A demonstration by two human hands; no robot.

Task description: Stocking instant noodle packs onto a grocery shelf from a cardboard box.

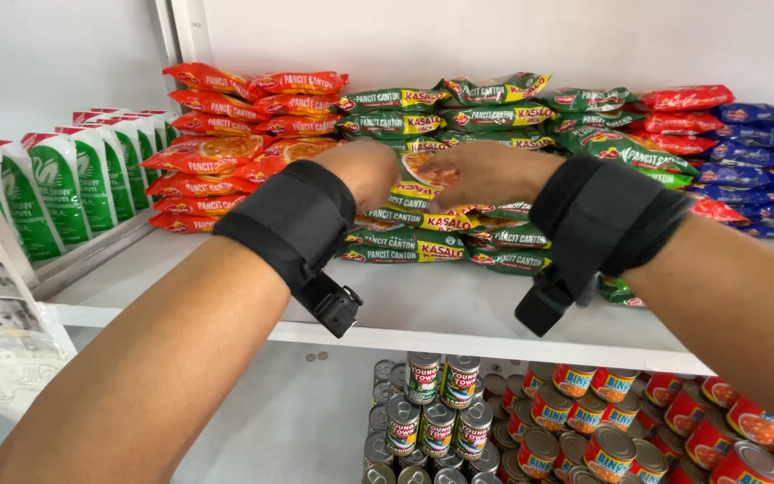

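Both my hands reach into the shelf at a stack of green noodle packets (pixel 423 244). My left hand (pixel 367 170) and my right hand (pixel 487 173) meet over a packet near the top of the stack (pixel 423 179). The fingers curl onto it, and their tips are hidden behind the hands. Black straps wrap both wrists. Orange noodle packets (pixel 226 152) are piled just left of my left hand.
More green packets (pixel 602 134), red packets (pixel 687 99) and blue packets (pixel 763 161) fill the right of the white shelf (pixel 441 309). Green-and-white pouches (pixel 64 179) stand in a row at left. Stacked cans (pixel 459 421) and red cans (pixel 674 421) sit on the lower shelf.
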